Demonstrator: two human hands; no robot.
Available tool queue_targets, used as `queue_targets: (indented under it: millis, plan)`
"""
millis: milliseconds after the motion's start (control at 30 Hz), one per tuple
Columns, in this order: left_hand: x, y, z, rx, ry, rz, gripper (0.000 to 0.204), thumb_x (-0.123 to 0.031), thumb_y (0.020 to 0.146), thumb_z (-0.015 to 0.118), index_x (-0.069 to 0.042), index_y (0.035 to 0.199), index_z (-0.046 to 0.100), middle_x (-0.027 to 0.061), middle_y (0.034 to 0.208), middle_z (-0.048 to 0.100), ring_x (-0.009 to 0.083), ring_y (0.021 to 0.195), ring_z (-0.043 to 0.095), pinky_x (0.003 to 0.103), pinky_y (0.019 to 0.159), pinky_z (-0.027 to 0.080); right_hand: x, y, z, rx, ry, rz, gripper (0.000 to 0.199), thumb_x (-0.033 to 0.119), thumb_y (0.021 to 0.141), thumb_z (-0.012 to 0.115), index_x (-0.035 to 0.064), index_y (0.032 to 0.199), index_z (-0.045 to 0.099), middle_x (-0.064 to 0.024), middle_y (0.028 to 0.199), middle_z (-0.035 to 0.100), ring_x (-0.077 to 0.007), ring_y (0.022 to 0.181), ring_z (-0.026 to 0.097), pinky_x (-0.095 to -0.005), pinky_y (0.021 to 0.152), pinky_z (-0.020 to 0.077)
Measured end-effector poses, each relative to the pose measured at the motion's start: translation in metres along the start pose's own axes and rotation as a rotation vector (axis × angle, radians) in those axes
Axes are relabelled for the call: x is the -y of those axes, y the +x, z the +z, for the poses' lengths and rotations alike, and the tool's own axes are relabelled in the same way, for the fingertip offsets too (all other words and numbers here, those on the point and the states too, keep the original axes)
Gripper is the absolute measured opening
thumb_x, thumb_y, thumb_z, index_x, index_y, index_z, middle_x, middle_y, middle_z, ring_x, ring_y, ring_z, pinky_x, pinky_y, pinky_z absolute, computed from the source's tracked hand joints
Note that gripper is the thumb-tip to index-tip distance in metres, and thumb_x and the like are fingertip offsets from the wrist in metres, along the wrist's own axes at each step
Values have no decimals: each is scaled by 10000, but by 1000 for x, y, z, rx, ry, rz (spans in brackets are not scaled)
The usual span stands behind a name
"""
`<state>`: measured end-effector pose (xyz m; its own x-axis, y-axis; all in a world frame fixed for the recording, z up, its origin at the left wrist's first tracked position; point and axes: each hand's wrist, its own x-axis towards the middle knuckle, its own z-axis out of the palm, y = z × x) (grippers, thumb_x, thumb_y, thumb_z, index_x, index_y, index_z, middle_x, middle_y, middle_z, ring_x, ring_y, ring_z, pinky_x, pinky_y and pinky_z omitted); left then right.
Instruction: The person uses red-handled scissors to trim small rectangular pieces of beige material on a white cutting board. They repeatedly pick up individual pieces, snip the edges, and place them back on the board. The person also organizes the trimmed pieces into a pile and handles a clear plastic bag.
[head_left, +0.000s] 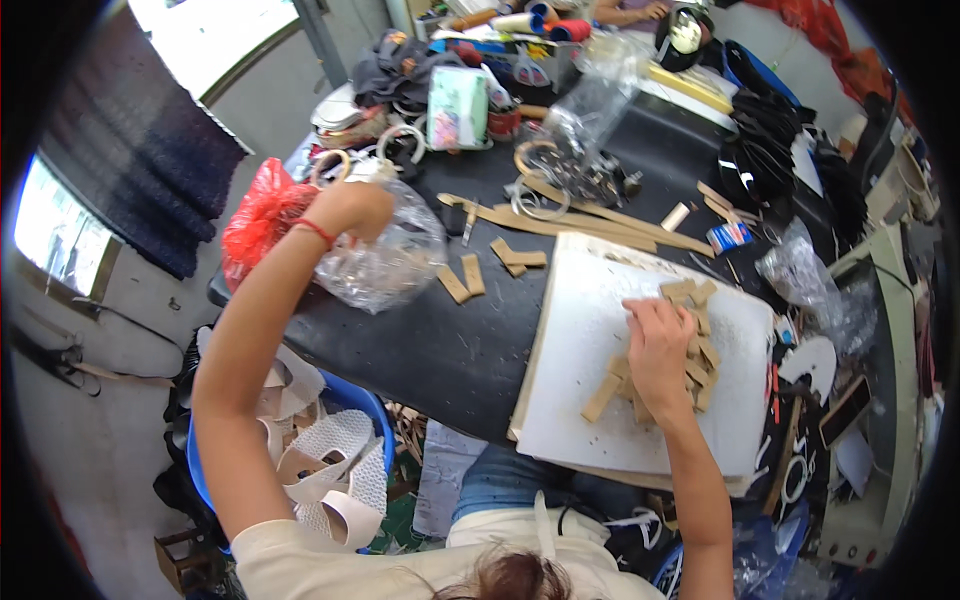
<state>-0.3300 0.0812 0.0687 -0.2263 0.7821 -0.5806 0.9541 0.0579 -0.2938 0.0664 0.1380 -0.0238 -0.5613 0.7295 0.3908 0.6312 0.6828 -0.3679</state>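
My left hand [358, 208], a red cord round its wrist, is curled at the top of a clear plastic bag [385, 262]. Its fingertips are hidden, and I cannot see what is in them. A red plastic bag [258, 222] lies beside that wrist. Over on the right, my right hand [660, 345] rests over a loose pile of short tan strips [705, 360], its fingers spread and partly bent. Under the pile is a white board [560, 400] with worn edges. Several more short tan pieces [472, 274] lie on the black table between my hands.
Long tan strips [600, 228] lie across the black table [400, 345]. Tape rolls [540, 198], a green-white packet [458, 108] and a small blue box [729, 237] stand farther back. A blue tub [380, 405] of pale cut pieces sits below left. Another person's hand [652, 10] shows at the far edge.
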Motion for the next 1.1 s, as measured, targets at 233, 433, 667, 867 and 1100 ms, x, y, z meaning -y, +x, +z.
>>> queue_targets:
  millis: [233,433,667,867,1100]
  plan:
    - [-6,-1,53,-18,-143,-62,163,-95,736,597,15,829,673,190,868,676,306,833,673,381,724,543,-19,-20,-54,-421,854,374,263,19,823,669,-51,1068,606,-141,1142,595,-130,855,620,-246,715,500]
    - [-10,-55,68,-523,-11,-316,296,-80,804,523,-25,1083,607,204,944,661,345,886,657,457,737,531,-5,-111,-55,-280,978,447,242,91,939,546,-35,1144,528,-103,975,661,-103,878,601,-217,750,466]
    - [-165,-140,101,-1630,-649,22,184,-83,845,593,-45,1024,612,130,972,641,312,880,620,410,773,492,3,-144,-30,-194,802,371,226,143,970,500,-6,1136,534,-93,872,666,-93,786,597,-232,728,471]
    - [-183,-68,194,-1457,-712,12,141,-130,796,658,-70,923,655,66,942,666,269,936,623,368,851,465,-4,-141,-20,-214,746,369,205,141,975,486,13,1134,514,-64,869,636,-83,720,572,-197,648,446]
    - [-186,-55,206,-1423,-719,0,133,-195,775,650,-104,872,659,21,980,662,203,952,630,341,867,458,-2,-139,-22,-201,687,436,202,98,958,502,15,1142,504,-76,917,630,-106,726,599,-196,670,461]
